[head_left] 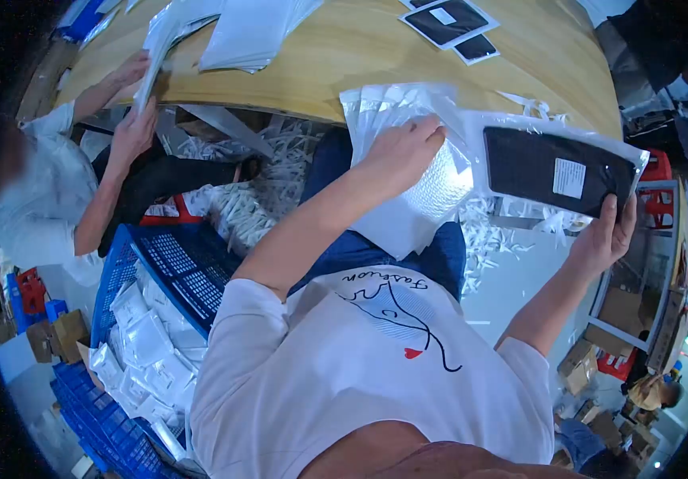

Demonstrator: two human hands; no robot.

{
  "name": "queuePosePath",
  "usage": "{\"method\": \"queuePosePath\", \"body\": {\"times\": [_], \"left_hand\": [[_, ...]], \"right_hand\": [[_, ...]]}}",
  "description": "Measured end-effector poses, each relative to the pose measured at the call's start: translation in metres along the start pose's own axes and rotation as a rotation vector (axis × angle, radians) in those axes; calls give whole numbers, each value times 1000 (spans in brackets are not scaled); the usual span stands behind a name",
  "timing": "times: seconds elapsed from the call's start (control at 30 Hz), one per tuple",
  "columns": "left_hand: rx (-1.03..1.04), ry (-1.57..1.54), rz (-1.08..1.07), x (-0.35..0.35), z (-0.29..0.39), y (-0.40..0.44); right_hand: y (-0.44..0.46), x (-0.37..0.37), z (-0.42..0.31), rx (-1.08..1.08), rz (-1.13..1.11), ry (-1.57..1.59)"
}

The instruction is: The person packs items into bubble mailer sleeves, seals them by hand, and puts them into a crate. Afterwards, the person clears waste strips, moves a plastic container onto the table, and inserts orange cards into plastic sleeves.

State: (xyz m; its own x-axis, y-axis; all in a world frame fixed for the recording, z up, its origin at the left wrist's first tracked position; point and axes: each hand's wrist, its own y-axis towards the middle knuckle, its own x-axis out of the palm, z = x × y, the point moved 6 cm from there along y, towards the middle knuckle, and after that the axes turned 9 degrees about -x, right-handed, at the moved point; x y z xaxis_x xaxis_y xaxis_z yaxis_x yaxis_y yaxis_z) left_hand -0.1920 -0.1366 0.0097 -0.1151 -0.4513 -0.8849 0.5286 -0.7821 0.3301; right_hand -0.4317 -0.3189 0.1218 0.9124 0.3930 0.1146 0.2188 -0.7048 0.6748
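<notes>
- From where I stand, one black-faced packet (511,164) with a white label is up off the lap, its outer end pinched between the thumb and fingers of the right hand (607,231).
- The left hand (408,152) has its fingers drawn together over a fan of silvery bubble-lined sleeves (440,195) on the lap; exactly what the fingertips grip, I can't tell.
- The packet's inner end meets that fan. Whether it is closed there, I can't make out.
- As for what looks done, black packets (448,22) lie overlapping on the far side of the bench (344,56), flat and out of the hands.
- What looks left, I'd judge, is the fan: several layers, none showing a black face.
- More pale sleeves (244,36) are stacked on the bench, near a co-worker (48,176) handling others.
- Loose white strips (280,176) litter the floor, and white packets (148,339) fill a blue basket (188,275); their contents I can't see.
</notes>
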Motion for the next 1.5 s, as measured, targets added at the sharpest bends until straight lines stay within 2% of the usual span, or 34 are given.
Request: {"method": "queuePosePath", "body": {"times": [0.13,0.27,0.5,0.6,0.73,0.8,0.83,0.9,0.97,1.0,1.03,1.07,1.17,1.23,1.4,1.5], "left_hand": [[74,-32,-68,3,9,4],[127,-144,-87,-24,14,0],[-2,-243,-48,-84,10,-61],[-22,-270,41,-103,4,-83],[-212,-243,460,-146,-18,-91],[-435,-858,196,-122,-40,-84],[-440,-849,214,-124,-42,-87],[-785,-1129,-311,-92,-49,-98],[-710,-1322,-47,-82,-38,-100],[-760,-1385,-81,-72,-35,-100],[-673,-1369,-15,-73,-31,-97],[-732,-1428,-37,-68,-24,-98],[-729,-1536,37,-66,-33,-94],[-717,-1687,39,-61,-30,-96],[-708,-1995,123,-63,-14,-102],[-794,-2040,96,-44,-9,-111]], "right_hand": [[7,24,1,-78,22,119],[18,42,6,-143,43,189],[16,76,12,67,-291,222],[5,87,10,160,-403,238],[-10,98,-3,131,-495,226],[-18,107,-23,102,-499,84],[-20,107,-32,95,-510,99],[-33,128,-48,-38,-790,-109],[-63,148,-59,-397,-1011,-101],[-82,158,-39,451,-1241,-487],[-86,181,-71,-155,-1299,-538],[-99,193,-101,-766,-1258,-562],[-106,184,-102,-838,-1228,-609],[-89,163,-102,-757,-990,-617],[-128,196,-100,-637,-1149,-455],[-136,183,-96,-675,-1112,-401]]}}
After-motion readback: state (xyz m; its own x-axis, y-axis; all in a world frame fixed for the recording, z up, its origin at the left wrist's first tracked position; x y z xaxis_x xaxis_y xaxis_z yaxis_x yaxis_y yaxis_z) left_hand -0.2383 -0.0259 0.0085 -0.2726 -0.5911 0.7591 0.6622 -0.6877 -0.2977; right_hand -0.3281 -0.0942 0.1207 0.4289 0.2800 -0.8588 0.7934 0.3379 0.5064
